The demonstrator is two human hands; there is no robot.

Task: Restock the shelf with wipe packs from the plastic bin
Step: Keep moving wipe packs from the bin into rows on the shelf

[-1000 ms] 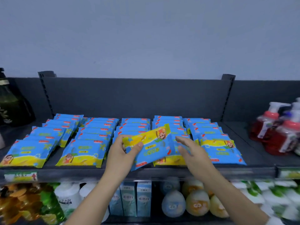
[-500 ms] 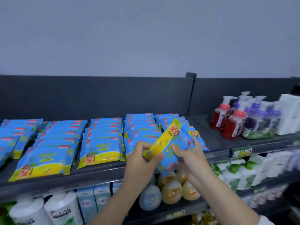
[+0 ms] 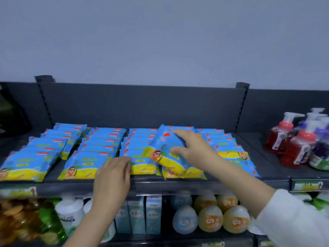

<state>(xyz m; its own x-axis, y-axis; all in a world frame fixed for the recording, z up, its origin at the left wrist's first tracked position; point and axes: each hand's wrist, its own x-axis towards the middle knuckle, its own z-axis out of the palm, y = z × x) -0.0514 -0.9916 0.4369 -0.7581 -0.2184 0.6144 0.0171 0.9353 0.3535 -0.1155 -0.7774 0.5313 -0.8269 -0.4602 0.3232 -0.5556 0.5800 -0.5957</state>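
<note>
Head view, starting at the far left: a dark, blurred bottle [image 3: 12, 118] stands at the end of the dark grey metal shelf [image 3: 178, 186]. Next to it, flat blue-and-yellow plastic wipe packs [image 3: 92, 157] lie in several overlapping rows that run from the back panel to the front lip. The left hand [image 3: 112, 177] hangs palm down over that lip, its fingers loosely stretched with nothing in them. Its fingertips reach the front pack of a middle row, but blur hides whether they touch it. Just to the right, one held wipe pack [image 3: 163, 148] stands tilted above its row, blue corner up toward the back and yellow end down on the front packs. The right hand [image 3: 192, 147] grips it, fingers curled over its upper edge and thumb against its printed face. A white sleeve [image 3: 293, 216] covers that forearm. Beyond the last row, on the next shelf section, clear pump bottles of red liquid [image 3: 283, 139] stand beside purple pump bottles [image 3: 320, 145]. On the lower shelf, left to right, are orange and green bottles [image 3: 26, 220], a white bottle [image 3: 70, 214], pale blue cartons [image 3: 153, 214] and egg-shaped blue and yellow containers [image 3: 210, 218].
</note>
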